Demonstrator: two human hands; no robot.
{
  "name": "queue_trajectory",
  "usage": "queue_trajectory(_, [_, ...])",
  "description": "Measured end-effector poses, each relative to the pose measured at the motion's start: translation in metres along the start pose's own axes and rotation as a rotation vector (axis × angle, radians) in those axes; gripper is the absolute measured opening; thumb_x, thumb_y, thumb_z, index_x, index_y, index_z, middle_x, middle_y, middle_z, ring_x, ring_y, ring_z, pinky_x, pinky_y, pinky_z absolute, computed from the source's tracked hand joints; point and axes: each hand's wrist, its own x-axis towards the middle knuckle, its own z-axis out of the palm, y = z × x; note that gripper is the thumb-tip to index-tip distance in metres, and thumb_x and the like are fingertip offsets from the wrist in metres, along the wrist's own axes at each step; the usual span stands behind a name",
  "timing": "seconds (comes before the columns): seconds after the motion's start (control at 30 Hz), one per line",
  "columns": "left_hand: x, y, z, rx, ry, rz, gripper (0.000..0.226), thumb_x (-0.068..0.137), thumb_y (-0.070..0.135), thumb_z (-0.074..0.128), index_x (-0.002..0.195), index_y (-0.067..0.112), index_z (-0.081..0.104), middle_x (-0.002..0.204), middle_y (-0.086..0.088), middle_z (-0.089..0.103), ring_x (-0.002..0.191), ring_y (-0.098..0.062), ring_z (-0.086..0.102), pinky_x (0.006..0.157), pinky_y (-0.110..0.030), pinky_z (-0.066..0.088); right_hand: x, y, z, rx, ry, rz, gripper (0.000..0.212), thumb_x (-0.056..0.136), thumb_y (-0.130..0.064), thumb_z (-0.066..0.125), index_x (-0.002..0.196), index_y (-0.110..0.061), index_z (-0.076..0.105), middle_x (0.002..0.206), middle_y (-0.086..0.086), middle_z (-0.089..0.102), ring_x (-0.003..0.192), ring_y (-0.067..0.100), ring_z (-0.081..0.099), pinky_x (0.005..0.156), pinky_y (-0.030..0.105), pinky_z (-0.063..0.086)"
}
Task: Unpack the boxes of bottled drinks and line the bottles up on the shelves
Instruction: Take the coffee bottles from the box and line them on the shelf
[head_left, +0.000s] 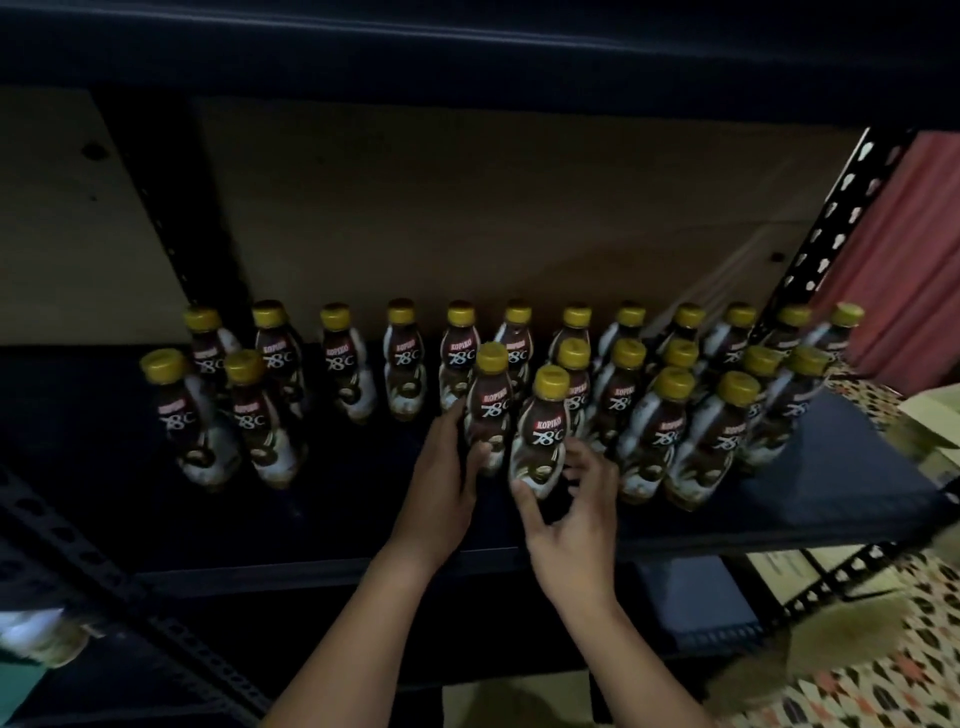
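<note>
Several brown coffee bottles with yellow caps stand in rows on a dark metal shelf (363, 519). My left hand (441, 483) grips the lower body of one upright bottle (488, 400) near the middle. My right hand (569, 512) is beside it, thumb and fingers curled round the base of another upright bottle (543, 431). Both bottles stand on the shelf in front of the back row (400, 358). A denser group of bottles (727, 415) fills the right side, and two bottles (249, 415) stand forward at the left.
The shelf above (467, 47) overhangs close overhead. Perforated black uprights (831, 218) frame the right side, and a diagonal brace (130, 587) crosses lower left. A red curtain (909, 249) and patterned floor (883, 675) lie to the right. A lower shelf (675, 597) shows beneath.
</note>
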Motion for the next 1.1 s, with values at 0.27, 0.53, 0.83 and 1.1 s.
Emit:
queue_trajectory(0.27, [-0.030,-0.019,-0.077,0.063,0.077,-0.127,0.052,0.105,0.022,0.052,0.155,0.030,0.037,0.149,0.014,0.052,0.140,0.002,0.044,0.118,-0.034,0.039,0.004,-0.031,0.030,0.113,-0.164,0.099,0.063,0.079,-0.021,0.086,0.118,-0.039,0.039,0.109,-0.024,0.055,0.102,-0.012,0.055,0.077,0.009,0.047])
queue_trajectory(0.53, [-0.036,-0.024,-0.113,0.054,0.090,-0.140,0.058,0.106,0.016,0.050,0.156,0.039,0.033,0.154,0.019,0.046,0.144,0.001,0.038,0.120,-0.031,0.036,0.014,-0.053,0.078,0.095,-0.312,0.077,0.073,0.081,-0.026,0.084,0.141,-0.026,0.043,0.135,-0.007,0.048,0.128,0.014,0.051,0.103,0.028,0.046])
queue_trajectory(0.83, [-0.050,-0.019,-0.083,0.291,0.500,-0.123,0.048,0.090,0.034,0.078,0.133,0.023,0.061,0.116,0.018,0.070,0.105,0.008,0.065,0.088,-0.006,0.048,0.015,-0.064,0.100,0.059,-0.324,0.044,0.071,0.080,-0.029,0.081,0.139,-0.022,0.041,0.138,-0.001,0.046,0.132,0.017,0.043,0.108,0.030,0.038])
queue_trajectory(1.1, [-0.050,-0.029,-0.087,0.381,0.510,-0.049,0.043,0.093,0.030,0.076,0.133,0.018,0.065,0.122,0.009,0.071,0.115,0.001,0.065,0.095,-0.020,0.054,0.008,-0.058,0.101,0.025,-0.387,-0.003,0.071,0.089,-0.029,0.072,0.149,-0.017,0.036,0.145,0.000,0.044,0.137,0.017,0.040,0.112,0.034,0.038])
